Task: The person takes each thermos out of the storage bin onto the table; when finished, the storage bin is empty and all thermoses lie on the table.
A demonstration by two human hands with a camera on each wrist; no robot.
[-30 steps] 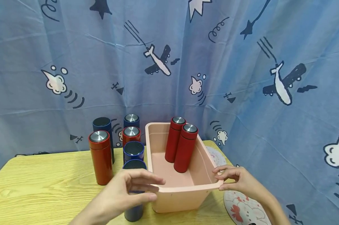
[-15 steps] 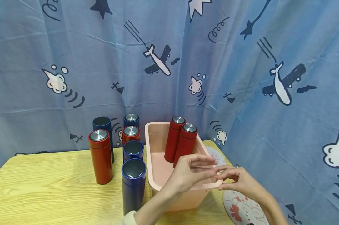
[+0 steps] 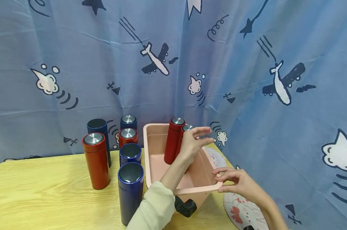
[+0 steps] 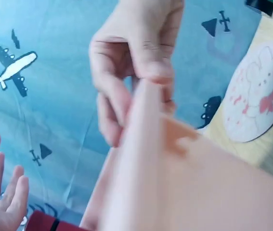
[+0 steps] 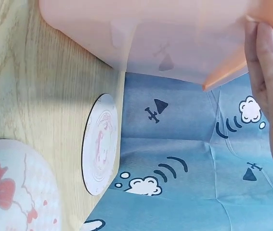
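A pink plastic bin (image 3: 150, 182) stands on the table with two dark red thermos bottles (image 3: 173, 140) upright inside it. My right hand (image 3: 238, 182) pinches the bin's near right rim corner between fingers and thumb; the left wrist view shows the same right hand (image 4: 136, 62) on the rim, and the right wrist view catches its fingers (image 5: 271, 67) at the bin's edge. Over the bin, my left hand (image 3: 194, 140) has its fingers stretched out and covers most of the nearer red bottle. Those left fingers (image 4: 4, 192) appear spread and holding nothing in the left wrist view.
Left of the bin stand a blue thermos (image 3: 130, 195) in front, several more blue and red ones behind it, and an orange-red thermos (image 3: 97, 163). A round bunny mat (image 3: 242, 207) and a second round mat (image 5: 100, 144) lie right of the bin. A patterned curtain (image 3: 161, 89) hangs behind.
My left hand has moved from the bin's near left side to the right, then farther forward over the bin and red bottles. My right hand keeps its grip on the rim corner.
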